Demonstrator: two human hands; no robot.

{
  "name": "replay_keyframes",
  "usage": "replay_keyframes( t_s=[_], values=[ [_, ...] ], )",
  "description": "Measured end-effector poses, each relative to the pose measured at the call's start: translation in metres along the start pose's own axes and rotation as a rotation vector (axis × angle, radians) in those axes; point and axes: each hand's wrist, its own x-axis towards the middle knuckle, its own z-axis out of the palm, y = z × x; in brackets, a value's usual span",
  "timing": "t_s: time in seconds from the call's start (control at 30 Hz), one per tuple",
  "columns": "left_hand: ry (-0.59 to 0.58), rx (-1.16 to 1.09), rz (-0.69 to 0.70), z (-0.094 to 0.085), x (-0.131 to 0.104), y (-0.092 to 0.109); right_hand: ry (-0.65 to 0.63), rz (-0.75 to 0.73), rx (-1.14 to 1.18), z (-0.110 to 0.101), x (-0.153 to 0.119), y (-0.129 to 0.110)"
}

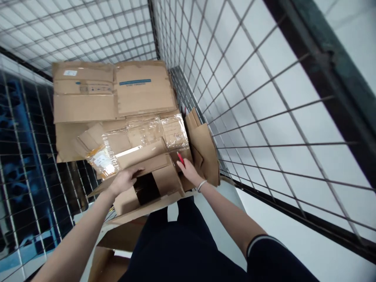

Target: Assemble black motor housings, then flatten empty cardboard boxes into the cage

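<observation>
Below the middle lies a folded cardboard box (pixel 167 178) with a dark square gap in it. My left hand (pixel 125 181) is closed on its upper flap at the left, thumb below and fingers above. To the right, my right hand (pixel 188 170) holds a small red cutter (pixel 180 158), its tip pointing up and left, over the box's right end. Just beyond, a flattened box wrapped in clear tape (pixel 143 133) rests on other cardboard. Near my left hand is a clear and orange plastic packet (pixel 102 160).
Wire mesh walls (pixel 249 98) enclose the stack at the back, left and right. Large flattened boxes (pixel 143 94) lie at the back. Brown cardboard sheets (pixel 205 150) lean along the right side. An open carton (pixel 113 260) stands at the bottom left by my legs.
</observation>
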Motion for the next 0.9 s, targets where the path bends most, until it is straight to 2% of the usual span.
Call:
replay_keyframes(
  t_s=[0.03,0.07,0.13,0.23,0.3,0.37,0.53,0.6,0.67,0.77,0.9],
  values=[
    [-0.019,-0.018,0.030,-0.010,0.005,-0.002,-0.059,-0.009,0.010,0.014,-0.009,-0.006],
    [0.009,-0.010,0.046,-0.017,0.009,-0.004,-0.129,-0.027,0.020,0.026,-0.018,-0.012],
    [0.167,0.064,0.009,-0.020,0.011,-0.004,-0.290,-0.082,0.030,0.043,-0.038,-0.022],
    [0.406,0.180,-0.171,-0.005,-0.001,0.001,-0.544,-0.177,-0.012,0.051,-0.061,-0.033],
    [0.483,0.204,-0.285,0.011,-0.016,0.005,-0.663,-0.246,-0.099,0.053,-0.067,-0.040],
    [0.532,0.237,-0.328,0.028,-0.034,0.005,-0.723,-0.313,-0.222,0.059,-0.066,-0.051],
    [0.468,0.337,-0.241,0.064,-0.075,-0.016,-0.793,-0.395,-0.547,0.099,-0.038,-0.084],
    [0.500,0.321,-0.310,0.077,-0.091,-0.029,-0.788,-0.390,-0.638,0.115,-0.027,-0.096],
    [0.593,0.282,-0.400,0.090,-0.107,-0.040,-0.743,-0.402,-0.692,0.124,-0.022,-0.108],
    [0.719,0.231,-0.501,0.109,-0.131,-0.043,-0.658,-0.452,-0.720,0.126,-0.029,-0.120],
    [0.849,0.211,-0.573,0.126,-0.166,-0.022,-0.569,-0.463,-0.732,0.112,-0.053,-0.129]
  ],
)
